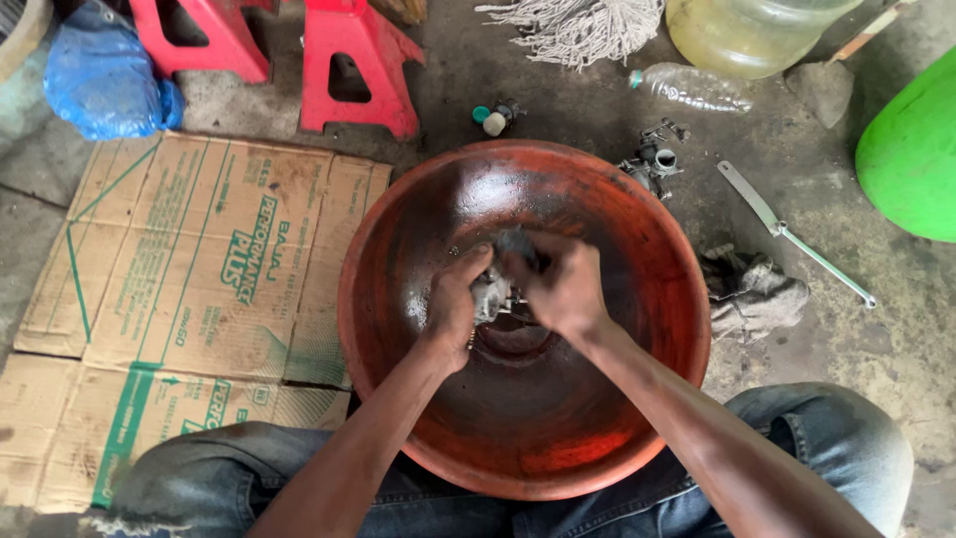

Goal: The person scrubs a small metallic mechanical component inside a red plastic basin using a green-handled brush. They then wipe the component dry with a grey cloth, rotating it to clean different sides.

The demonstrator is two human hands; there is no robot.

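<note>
While I look down from the head camera, I see both of my hands meeting over the middle of a wide reddish-brown basin [637, 249] that sits on the floor between my knees. My left hand [453, 299] is curled shut around a small grey metal part [493, 289], thumb side up, and my right hand [563, 284] is closed over the same part from the other side, fingers folded down on its top. The part sits just above the wet, dark bottom of the basin; it is smeared and partly hidden by my fingers, so I cannot tell its exact shape.

To the left of the basin a flattened cardboard sheet [189, 299] lies on the concrete. Beyond it stand two red plastic stools [358, 70], with a blue plastic bag [100, 80] at the far left. Past the basin's far rim I see a mop head [578, 30], a large clear jug [747, 35] and an empty plastic bottle [692, 88] on its side. A cluster of small metal parts [652, 159] lies just beside the rim, a long metal tool [792, 234] lies to the right, and a dirty rag [752, 294] is crumpled near the basin's right edge. A bright green container [911, 149] cuts in at the right
</note>
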